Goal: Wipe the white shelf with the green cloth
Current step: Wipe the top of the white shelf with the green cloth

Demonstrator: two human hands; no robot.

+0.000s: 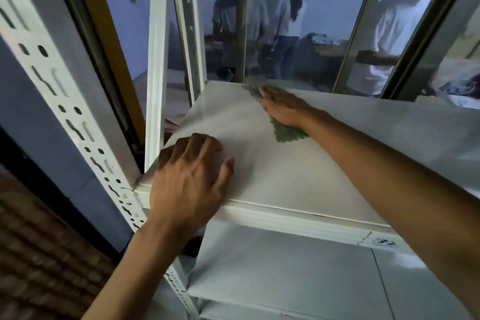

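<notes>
Reaching across the white shelf (259, 163), the person's right hand (281, 105) lies flat with straight fingers on the green cloth (287, 134), pressing it against the board near the back edge, just in front of the window glass (324, 21). The cloth shows as a crumpled strip on both sides of that hand, one end poking out past the fingertips, the other bunched under the wrist. The left hand (188, 182) rests on the front left corner of the same shelf, palm down, fingers slightly bent and spread on the surface, thumb stretched out to the side, holding nothing. Beside that corner a white perforated upright (75, 122) of the rack runs diagonally up and to the left, and another white post (155, 60) stands behind it. A lower shelf (285, 267) sits beneath the top one. Reflections of people in white shirts show dimly in the glass, too blurred to make out more.
</notes>
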